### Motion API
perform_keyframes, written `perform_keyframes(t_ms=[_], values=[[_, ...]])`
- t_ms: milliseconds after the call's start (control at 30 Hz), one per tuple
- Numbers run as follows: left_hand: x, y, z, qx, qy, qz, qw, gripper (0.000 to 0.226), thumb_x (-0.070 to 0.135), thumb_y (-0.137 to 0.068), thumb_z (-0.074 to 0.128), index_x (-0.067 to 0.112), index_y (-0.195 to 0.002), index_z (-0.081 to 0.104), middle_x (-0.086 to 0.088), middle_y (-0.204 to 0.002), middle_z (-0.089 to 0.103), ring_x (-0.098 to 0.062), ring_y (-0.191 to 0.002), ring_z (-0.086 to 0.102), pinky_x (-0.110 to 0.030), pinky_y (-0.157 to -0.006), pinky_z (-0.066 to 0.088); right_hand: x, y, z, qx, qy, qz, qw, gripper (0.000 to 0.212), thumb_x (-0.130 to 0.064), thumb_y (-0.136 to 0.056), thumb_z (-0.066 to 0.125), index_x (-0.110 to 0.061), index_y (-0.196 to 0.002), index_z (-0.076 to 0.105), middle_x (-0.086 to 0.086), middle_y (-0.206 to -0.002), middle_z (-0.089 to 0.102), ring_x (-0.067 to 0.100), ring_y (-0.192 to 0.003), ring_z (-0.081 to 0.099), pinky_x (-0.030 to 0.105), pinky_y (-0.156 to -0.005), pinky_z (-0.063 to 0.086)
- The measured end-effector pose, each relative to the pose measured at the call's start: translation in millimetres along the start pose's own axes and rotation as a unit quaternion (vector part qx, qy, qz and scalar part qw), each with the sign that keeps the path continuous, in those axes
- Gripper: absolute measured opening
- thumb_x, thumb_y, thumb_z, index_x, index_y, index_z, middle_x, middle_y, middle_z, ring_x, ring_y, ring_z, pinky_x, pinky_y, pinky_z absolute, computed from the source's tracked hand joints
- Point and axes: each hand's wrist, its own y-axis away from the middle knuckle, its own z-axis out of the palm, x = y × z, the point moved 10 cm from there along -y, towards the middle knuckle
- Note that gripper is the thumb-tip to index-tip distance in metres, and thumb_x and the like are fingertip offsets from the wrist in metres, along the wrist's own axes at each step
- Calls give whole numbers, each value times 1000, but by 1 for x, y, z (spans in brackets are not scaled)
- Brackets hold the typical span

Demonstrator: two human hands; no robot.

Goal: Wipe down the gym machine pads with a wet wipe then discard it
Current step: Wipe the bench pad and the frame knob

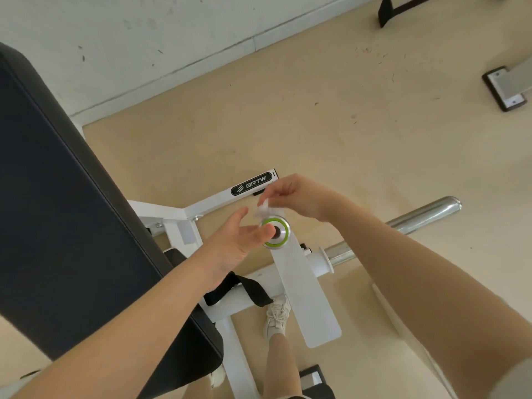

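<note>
A long black machine pad [66, 203] slants down the left side of the view. To its right, above the white frame, my right hand [299, 197] pinches a small crumpled white wet wipe [263, 210] between fingertips. My left hand [239, 240] reaches out just below and left of the wipe, palm up, fingers straight and relaxed, holding nothing. The wipe hangs over a silver pivot disc with a green ring [277, 233]. Neither hand touches the pad.
The white machine frame [201, 207] carries a BRTW label [251, 184]. A chrome bar [414, 220] sticks out to the right. My foot in a white sneaker [277, 315] stands on the beige floor. Other equipment feet [503, 87] sit at the far right.
</note>
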Motion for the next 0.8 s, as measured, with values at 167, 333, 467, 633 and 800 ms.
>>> perform_keyframes(t_ms=[167, 333, 467, 633, 800], values=[[-9, -2, -28, 13, 51, 16, 998, 62, 56, -85, 48, 21, -134, 37, 8, -89, 74, -7, -89, 68, -26, -88, 47, -3, -18, 45, -219, 199, 54, 954, 22, -11, -88, 56, -27, -76, 64, -26, -57, 61, -13, -58, 53, 18, -76, 40], [-34, 0, -67, 115, 63, 0, 991, 18, 36, -95, 44, 24, -106, 51, 1, -91, 69, -14, -87, 65, -28, -86, 48, -64, 19, 54, -361, 90, 48, 927, 20, -10, -85, 57, -24, -77, 69, -14, -75, 69, 1, -76, 61, 10, -79, 43], [-33, 7, -60, 92, 86, 23, 992, 18, 34, -96, 44, 24, -107, 54, 3, -94, 68, -12, -87, 64, -25, -84, 47, -67, 13, 12, -148, -34, 38, 988, 22, -6, -81, 59, -23, -76, 73, -2, -79, 69, 11, -75, 58, 22, -73, 45], [4, 18, -18, 1, 62, 112, 992, 27, 30, -99, 33, 33, -119, 51, 13, -124, 53, -6, -113, 52, -25, -101, 38, 75, 94, -1, 365, -260, 287, 846, 10, 0, -86, 58, -2, -92, 65, 5, -67, 53, 18, -64, 50, 26, -58, 45], [15, 21, 14, -81, 15, 147, 986, 38, 45, -97, 19, 42, -120, 48, 16, -131, 48, 0, -127, 38, -26, -113, 23, 80, 90, 71, 358, -443, 278, 773, 8, -2, -93, 46, -4, -91, 53, 2, -68, 61, 17, -67, 58, 22, -54, 50]])
